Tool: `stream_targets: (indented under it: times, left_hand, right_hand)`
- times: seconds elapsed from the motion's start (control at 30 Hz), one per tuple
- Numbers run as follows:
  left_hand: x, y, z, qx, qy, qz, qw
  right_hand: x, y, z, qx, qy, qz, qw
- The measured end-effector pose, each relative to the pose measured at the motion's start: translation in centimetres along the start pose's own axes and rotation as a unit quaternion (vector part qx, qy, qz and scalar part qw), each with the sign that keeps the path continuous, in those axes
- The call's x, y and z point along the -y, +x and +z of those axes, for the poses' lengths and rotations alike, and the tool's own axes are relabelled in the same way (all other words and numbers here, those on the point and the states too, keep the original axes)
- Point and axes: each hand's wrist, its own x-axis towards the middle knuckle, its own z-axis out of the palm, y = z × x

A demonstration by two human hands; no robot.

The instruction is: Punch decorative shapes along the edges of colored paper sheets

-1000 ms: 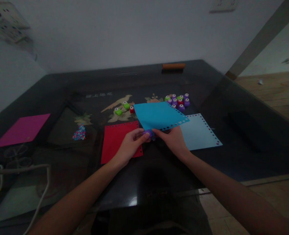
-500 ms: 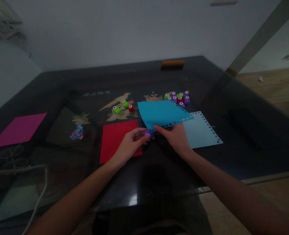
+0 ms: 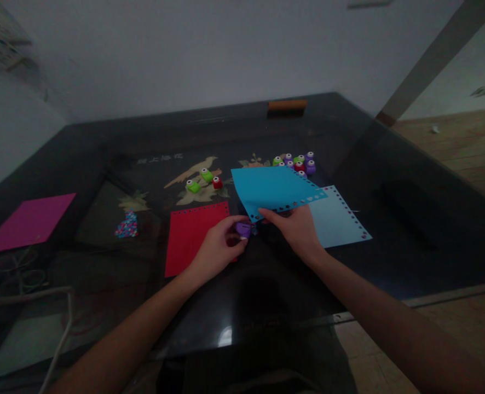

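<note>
My left hand (image 3: 220,243) grips a small purple punch (image 3: 243,230) between thumb and fingers, beside the near corner of a blue sheet (image 3: 273,187). That sheet has small holes along its right and near edges, and my right hand (image 3: 294,227) pinches its near edge, thumb on top. A red sheet (image 3: 187,235) with a row of holes along its far edge lies partly beneath my left hand. Under the blue sheet and my right hand, a pale blue sheet (image 3: 339,219) with holes down its right side rests on the dark table (image 3: 209,306).
Several purple, green and red punches (image 3: 299,166) stand behind the blue sheet. Green punches (image 3: 193,186) and a red one (image 3: 217,183) are farther left. Confetti (image 3: 127,225), a magenta sheet (image 3: 31,219) and a white cable (image 3: 64,328) lie left. A brown roll (image 3: 287,105) sits at the back.
The purple punch has come away from the blue sheet's corner and turned in my left hand, whose thumb has moved down off its top. The sheet's corner now shows holes. My right hand keeps its hold.
</note>
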Motion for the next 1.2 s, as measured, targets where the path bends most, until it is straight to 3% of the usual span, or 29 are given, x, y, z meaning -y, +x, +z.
stream_targets:
  times: [0.2,0.53,1.2]
  left_hand:
    - [0.4,-0.1,-0.1,-0.003,0.115,0.064,0.991]
    - [0.0,-0.2,-0.3,0.008,0.183,0.128,0.975]
    - [-0.6,-0.4,-0.7,0.031,0.193,0.123,0.973]
  right_hand:
    - [0.1,0.2,-0.6,-0.009,-0.003,0.003,1.0]
    - [0.7,0.0,-0.7,-0.011,-0.001,0.008,1.0]
    - [0.9,-0.2,-0.7,-0.005,0.001,0.009,1.0]
